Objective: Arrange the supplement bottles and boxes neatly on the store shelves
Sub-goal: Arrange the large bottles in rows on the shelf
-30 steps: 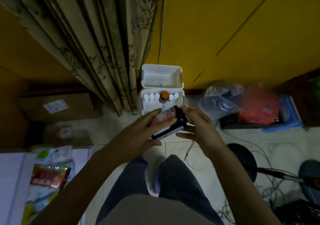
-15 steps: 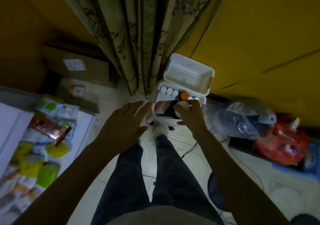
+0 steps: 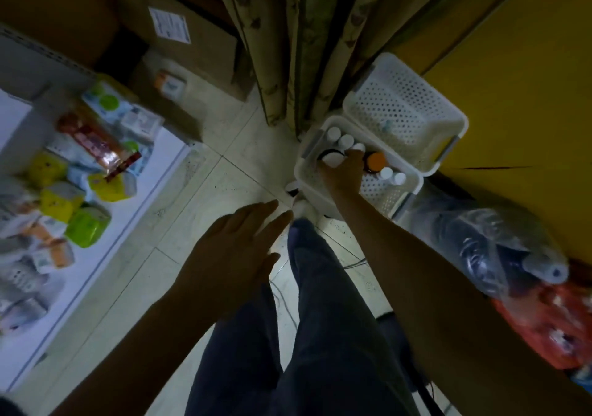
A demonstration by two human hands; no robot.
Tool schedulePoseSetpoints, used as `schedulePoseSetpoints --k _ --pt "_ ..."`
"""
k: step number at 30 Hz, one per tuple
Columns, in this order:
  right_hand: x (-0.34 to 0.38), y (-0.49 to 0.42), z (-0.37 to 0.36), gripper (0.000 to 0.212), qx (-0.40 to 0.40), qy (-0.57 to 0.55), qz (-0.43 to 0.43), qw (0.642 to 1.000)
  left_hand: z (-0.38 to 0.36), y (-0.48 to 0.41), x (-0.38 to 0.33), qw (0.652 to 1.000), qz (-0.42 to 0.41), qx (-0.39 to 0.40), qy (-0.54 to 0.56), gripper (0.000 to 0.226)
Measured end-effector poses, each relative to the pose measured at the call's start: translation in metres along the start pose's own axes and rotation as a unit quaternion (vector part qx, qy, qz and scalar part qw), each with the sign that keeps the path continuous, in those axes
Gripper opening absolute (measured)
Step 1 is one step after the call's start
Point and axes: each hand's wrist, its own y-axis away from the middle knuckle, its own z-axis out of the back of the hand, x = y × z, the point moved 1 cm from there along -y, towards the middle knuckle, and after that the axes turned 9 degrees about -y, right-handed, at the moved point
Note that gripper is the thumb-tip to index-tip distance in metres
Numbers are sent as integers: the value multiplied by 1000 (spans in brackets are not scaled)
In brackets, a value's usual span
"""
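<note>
A white perforated basket (image 3: 306, 188) stands on the floor and holds several white-capped bottles (image 3: 340, 137) and an orange-capped bottle (image 3: 376, 162). My right hand (image 3: 344, 177) reaches into this basket, and its fingers curl round a dark bottle with a white cap (image 3: 332, 159), upright among the others. My left hand (image 3: 237, 249) hovers over the floor tiles with straight fingers and holds nothing. At the left, a white shelf (image 3: 153, 172) carries several yellow, green and white packs and boxes.
A second white basket (image 3: 407, 105) lies behind the first, against a yellow wall (image 3: 512, 79). A patterned curtain (image 3: 304, 47) hangs ahead. Cardboard boxes (image 3: 195, 41) sit at the back left. Clear and red plastic bags (image 3: 480, 242) lie at the right. My legs fill the lower middle.
My left hand let go of the dark bottle and drew back. My right hand carried the bottle down into the basket. The view swung left and the shelf came in.
</note>
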Motion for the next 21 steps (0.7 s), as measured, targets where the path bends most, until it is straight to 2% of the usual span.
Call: schedulePoseSetpoints --k 4,9,12,15,17,19,21 --pt "0 -15 -9 74 -3 9 -15 1000 0 -17 1 1000 9 -5 -4 77" --pt "-3 -16 -8 78 12 26 19 999 3 -36 1 997 1 -78 1 61" --pt "-2 -2 6 80 46 32 50 997 5 -36 -1 997 11 -77 9 66" --pt "2 20 24 76 62 30 110 992 5 -31 -3 997 21 -77 -6 74" --pt "7 41 36 81 67 55 168 982 6 -22 -3 997 36 -70 -10 82" --pt "18 72 43 84 88 102 247 960 10 -10 -1 996 53 -70 -11 84" --pt "31 105 41 83 121 149 338 921 17 7 3 993 76 -85 -16 85"
